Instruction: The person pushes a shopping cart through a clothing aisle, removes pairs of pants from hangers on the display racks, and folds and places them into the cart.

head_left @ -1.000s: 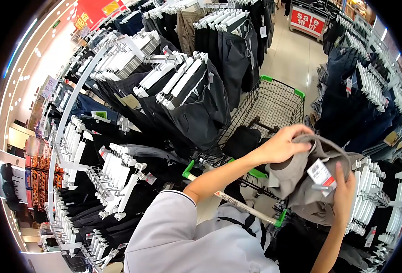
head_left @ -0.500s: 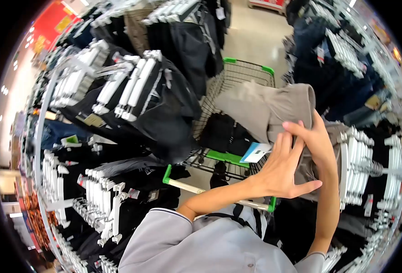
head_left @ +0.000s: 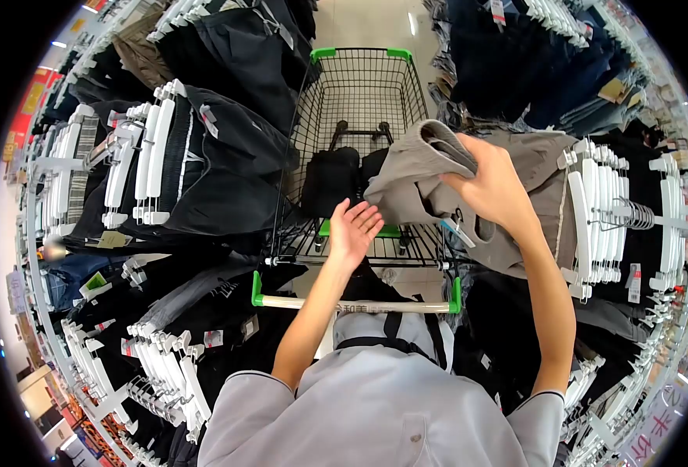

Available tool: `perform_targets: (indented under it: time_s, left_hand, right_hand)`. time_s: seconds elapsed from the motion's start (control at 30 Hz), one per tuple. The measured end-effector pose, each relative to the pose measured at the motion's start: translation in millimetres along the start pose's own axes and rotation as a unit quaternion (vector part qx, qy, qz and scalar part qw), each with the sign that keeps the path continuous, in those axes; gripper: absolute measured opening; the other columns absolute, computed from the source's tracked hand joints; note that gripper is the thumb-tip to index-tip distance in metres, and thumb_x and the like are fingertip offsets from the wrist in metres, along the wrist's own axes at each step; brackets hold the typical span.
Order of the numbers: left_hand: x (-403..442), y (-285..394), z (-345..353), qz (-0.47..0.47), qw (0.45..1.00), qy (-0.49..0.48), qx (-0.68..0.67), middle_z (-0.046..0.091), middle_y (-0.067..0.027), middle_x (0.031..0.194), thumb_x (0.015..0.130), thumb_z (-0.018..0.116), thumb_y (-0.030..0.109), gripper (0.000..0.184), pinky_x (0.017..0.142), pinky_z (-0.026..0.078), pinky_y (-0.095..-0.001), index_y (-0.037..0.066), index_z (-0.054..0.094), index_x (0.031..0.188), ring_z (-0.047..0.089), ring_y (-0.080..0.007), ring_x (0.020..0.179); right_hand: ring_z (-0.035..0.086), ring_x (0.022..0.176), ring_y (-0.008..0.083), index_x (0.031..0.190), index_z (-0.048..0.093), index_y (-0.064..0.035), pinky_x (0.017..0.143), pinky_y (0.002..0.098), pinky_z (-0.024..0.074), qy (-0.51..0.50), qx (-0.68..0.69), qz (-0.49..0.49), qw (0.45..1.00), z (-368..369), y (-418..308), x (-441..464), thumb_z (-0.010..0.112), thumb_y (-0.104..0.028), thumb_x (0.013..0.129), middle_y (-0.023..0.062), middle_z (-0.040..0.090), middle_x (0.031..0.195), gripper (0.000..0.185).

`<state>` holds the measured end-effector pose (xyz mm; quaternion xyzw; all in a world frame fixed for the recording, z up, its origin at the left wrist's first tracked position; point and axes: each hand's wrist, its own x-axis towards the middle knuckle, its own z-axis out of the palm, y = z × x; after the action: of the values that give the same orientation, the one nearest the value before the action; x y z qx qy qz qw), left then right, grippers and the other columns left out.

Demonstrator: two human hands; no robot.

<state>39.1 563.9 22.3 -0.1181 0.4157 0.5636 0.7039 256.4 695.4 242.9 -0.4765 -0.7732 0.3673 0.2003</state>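
Observation:
A pair of grey-brown trousers (head_left: 406, 179) is bunched up over the right side of the cart. My right hand (head_left: 488, 179) grips them near a folded, rounded edge, thumb on one side and fingers hidden behind the cloth. A blue and white tag (head_left: 457, 231) hangs from the cloth below that hand. My left hand (head_left: 356, 233) is held palm up just left of the trousers, fingers spread, with nothing in it. Below both hands stands a shopping cart (head_left: 351, 305) with green corners, and a black folded item (head_left: 331, 180) lies inside it.
Black trousers (head_left: 239, 171) on white hangers crowd the left side. More grey-brown trousers (head_left: 534, 175) hang on a rack at the right, close to my right arm. Dark jeans (head_left: 507, 70) hang farther up on the right. Pale floor (head_left: 363, 22) shows beyond the cart.
My left hand has come away from the trousers, moving left and turning palm up. The right hand has shifted a little left with the trousers. The view has tilted, showing more of the cart.

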Motion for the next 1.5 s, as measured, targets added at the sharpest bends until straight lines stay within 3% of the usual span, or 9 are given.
perform_targets:
  time_s: [0.3,0.47,0.63,0.93,1.1,1.2,1.23,1.3,1.5]
  left_hand:
    - [62.5,-14.2,2.1,-0.158,0.982,-0.044,-0.098,0.017,-0.0366,0.166,0.095,0.061,0.063,0.111,0.124,0.032,-0.0601,-0.012,0.012,0.162,0.027,-0.0490,0.154]
    - [57.7,-1.0,27.9,-0.056,0.993,-0.088,0.054,0.040,-0.0251,0.162,0.097,0.030,0.080,0.097,0.119,0.038,-0.0642,0.008,0.034,0.162,0.043,-0.0444,0.147]
    - [110.1,-19.4,-38.6,-0.020,0.935,-0.321,-0.152,0.049,-0.0225,0.158,0.099,0.037,0.071,0.089,0.117,0.042,-0.0586,0.005,0.044,0.157,0.051,-0.0420,0.141]
    - [109.2,1.8,-12.4,-0.048,0.965,-0.234,-0.106,0.057,-0.0206,0.150,0.094,0.055,0.057,0.081,0.117,0.044,-0.0516,0.002,0.050,0.152,0.058,-0.0389,0.135]
    - [73.3,0.4,16.7,-0.152,0.954,-0.253,-0.057,0.057,-0.0192,0.151,0.094,0.056,0.060,0.084,0.118,0.044,-0.0484,0.002,0.048,0.154,0.058,-0.0364,0.135]
    - [52.3,-6.3,14.9,-0.222,0.938,-0.258,-0.064,0.057,-0.0184,0.151,0.093,0.057,0.061,0.086,0.118,0.044,-0.0465,0.002,0.047,0.155,0.058,-0.0349,0.135]
    - [56.8,-12.9,28.5,0.013,0.915,-0.378,0.138,0.044,-0.0178,0.161,0.089,0.058,0.075,0.106,0.124,0.036,-0.0463,0.001,0.034,0.160,0.047,-0.0327,0.146]
    - [82.8,-37.3,-19.1,-0.036,0.943,-0.330,0.010,0.057,-0.0160,0.151,0.098,0.061,0.063,0.089,0.118,0.044,-0.0416,0.000,0.041,0.158,0.059,-0.0295,0.135]
    - [139.7,-29.0,-50.9,-0.075,0.977,-0.187,0.070,0.057,-0.0140,0.152,0.102,0.056,0.063,0.084,0.116,0.046,-0.0437,0.001,0.043,0.157,0.058,-0.0282,0.136]
  right_hand:
    - [0.068,0.100,0.0478,0.111,0.069,0.0041,0.090,0.0476,0.0543,0.002,-0.046,-0.034,0.998,-3.1,-16.2,6.8,0.074,-0.008,0.077,0.0290,0.072,0.103,0.037]
    - [0.072,0.090,0.0411,0.118,0.066,-0.0029,0.077,0.0491,0.0580,-0.055,-0.139,-0.119,0.982,20.9,-35.7,-26.0,0.067,-0.002,0.076,0.0194,0.071,0.098,0.041]
    - [0.068,0.071,0.0262,0.120,0.064,-0.0027,0.062,0.0395,0.0557,-0.152,-0.148,-0.188,0.959,33.5,-70.1,-89.3,0.070,-0.007,0.072,0.0078,0.059,0.086,0.049]
    - [0.072,0.068,0.0253,0.127,0.067,-0.0084,0.058,0.0370,0.0573,-0.349,-0.014,-0.155,0.924,17.4,-44.5,-102.1,0.072,-0.009,0.072,0.0057,0.071,0.093,0.055]
    - [0.072,0.086,0.0374,0.123,0.065,-0.0070,0.075,0.0453,0.0584,-0.231,0.034,-0.065,0.970,37.8,19.9,-30.9,0.075,-0.005,0.067,0.0143,0.073,0.092,0.057]
    - [0.062,0.122,0.0386,0.117,0.064,-0.0044,0.101,0.0463,0.0505,-0.174,-0.010,-0.058,0.983,49.6,69.8,23.7,0.080,-0.006,0.066,0.0176,0.065,0.129,0.053]
    - [0.054,0.137,0.0387,0.114,0.064,-0.0043,0.110,0.0463,0.0453,-0.132,-0.027,-0.102,0.986,60.5,90.6,36.7,0.084,-0.008,0.064,0.0180,0.058,0.146,0.054]
    - [0.040,0.148,0.0387,0.108,0.060,-0.0047,0.120,0.0492,0.0342,-0.062,-0.082,-0.098,0.990,77.5,110.1,58.1,0.086,-0.010,0.061,0.0145,0.048,0.155,0.054]
    - [0.067,0.085,0.0348,0.108,0.057,-0.0062,0.078,0.0479,0.0492,-0.274,0.033,0.102,0.956,108.6,153.5,114.8,0.087,-0.017,0.070,0.0181,0.071,0.094,0.050]
